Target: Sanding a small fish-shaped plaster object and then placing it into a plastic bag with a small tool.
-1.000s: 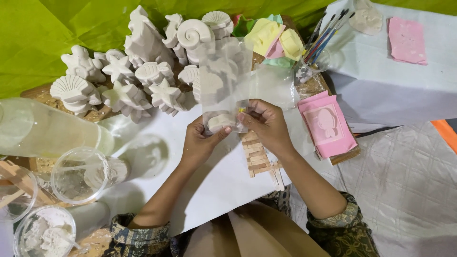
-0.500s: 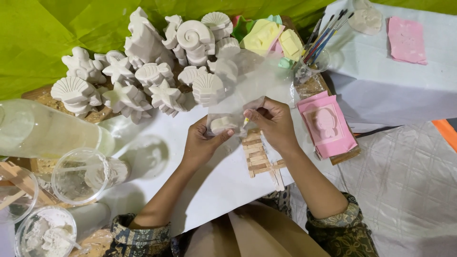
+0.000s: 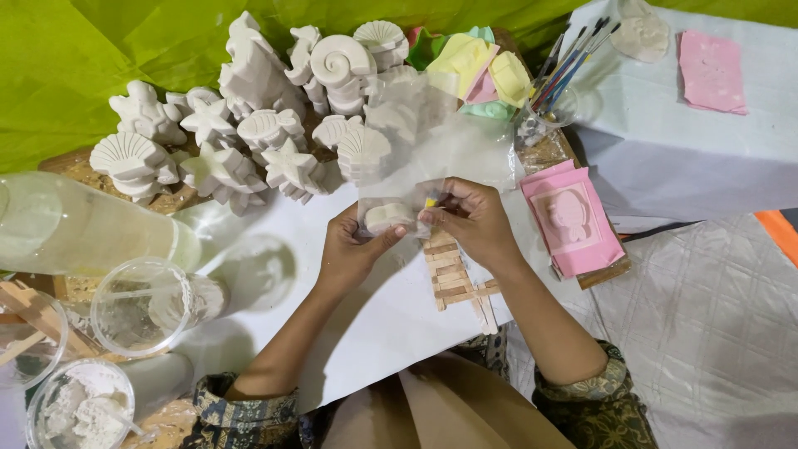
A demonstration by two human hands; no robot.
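Note:
My left hand (image 3: 353,245) grips a clear plastic bag (image 3: 432,137) from the left, its thumb pressing on a small white plaster piece (image 3: 389,216) that sits inside the bag's bottom. My right hand (image 3: 474,218) pinches the same bag from the right, fingertips beside the plaster piece. The bag's open top stands up over the white plaster figures (image 3: 274,125). Both hands hover over a white sheet (image 3: 366,324) and a small frame of wooden sticks (image 3: 453,278).
Shell, starfish and fish plaster casts crowd the back left. A pink mould (image 3: 572,220) lies right of my hands, coloured moulds (image 3: 478,71) and a jar of brushes (image 3: 561,91) behind. Clear plastic cups (image 3: 137,308) and a tub of white powder (image 3: 79,407) stand at left.
The plastic bag has been lowered and tilted over to the right. My hands have shifted slightly down with the plaster piece still inside the bag.

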